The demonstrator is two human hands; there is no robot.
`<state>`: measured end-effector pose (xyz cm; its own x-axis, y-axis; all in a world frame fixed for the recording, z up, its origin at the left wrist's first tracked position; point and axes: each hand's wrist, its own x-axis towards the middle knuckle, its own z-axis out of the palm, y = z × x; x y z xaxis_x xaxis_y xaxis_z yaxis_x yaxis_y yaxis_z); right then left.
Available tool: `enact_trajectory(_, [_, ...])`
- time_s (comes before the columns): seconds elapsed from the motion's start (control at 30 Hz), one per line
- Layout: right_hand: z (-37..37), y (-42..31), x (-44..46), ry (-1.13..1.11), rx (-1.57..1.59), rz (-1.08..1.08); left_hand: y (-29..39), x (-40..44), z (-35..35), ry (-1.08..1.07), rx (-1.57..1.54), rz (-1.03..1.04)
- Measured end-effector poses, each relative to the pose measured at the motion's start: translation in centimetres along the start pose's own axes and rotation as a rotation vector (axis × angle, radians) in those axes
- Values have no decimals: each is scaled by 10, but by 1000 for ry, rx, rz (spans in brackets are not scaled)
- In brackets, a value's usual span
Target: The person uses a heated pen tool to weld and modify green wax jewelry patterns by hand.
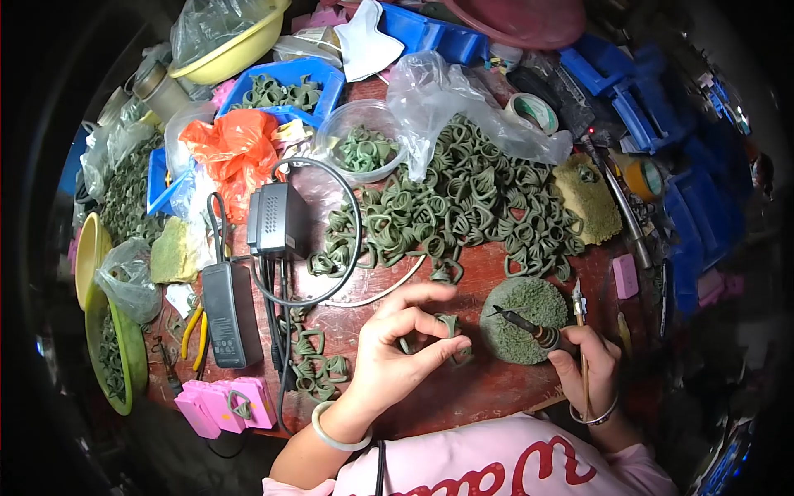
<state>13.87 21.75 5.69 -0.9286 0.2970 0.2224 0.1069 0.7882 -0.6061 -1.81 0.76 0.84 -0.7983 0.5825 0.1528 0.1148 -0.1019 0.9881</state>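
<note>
Green ring (448, 323), apparently one, left hand (389, 355); two tools (523, 323), right hand (597, 364).

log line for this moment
left hand: pinching green ring | right hand: black-tipped tool, slim stick | tool tip: over round green pad

The heap of rings (475, 194) lies behind the pad (514, 343).

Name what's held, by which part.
Left hand: green ring, by its edge. Right hand: black pen-shaped tool, by its thick end; slim brown tool, by its shaft.
</note>
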Motion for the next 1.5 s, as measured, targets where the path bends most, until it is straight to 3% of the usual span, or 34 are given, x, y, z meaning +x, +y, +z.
enact_trajectory(0.13, [0, -1, -1, 7, -19, 3, -4, -6, -3, -24, -110, -128])
enact_trajectory(0.47, [2, -2, -2, 22, -9, 29, -2, -7, 3, -15, -226, -170])
enact_trajectory(0.53, [2, -1, -3, 30, -10, 21, -3, -10, 0, -31, -335, -371])
enact_trajectory(0.57, [3, 0, -3, 39, -12, 13, 0, -9, -1, -34, -334, -371])
enact_trajectory(0.63, [2, -1, -3, 33, -15, 25, 6, -8, -3, -15, -532, -621])
enact_trajectory(0.67, [1, -1, -4, 25, -18, 36, 5, -8, -2, -17, -532, -621])
enact_trajectory(0.73, [2, -2, -3, 29, -19, 36, 0, -8, 2, -53, -491, -327])
enact_trajectory(0.97, [3, 0, -3, 44, -15, 38, -9, -11, 1, -62, -414, -311])
enact_trajectory(1.03, [4, 0, -3, 43, -12, 38, -1, -9, 0, -36, -470, -449])
enact_trajectory(1.37, [3, -4, -3, 39, 4, 63, -1, -8, 2, 12, -541, -372])
enact_trajectory(1.5, [4, 1, -7, 40, 22, 100, 0, -10, 1, 3, -490, -477])
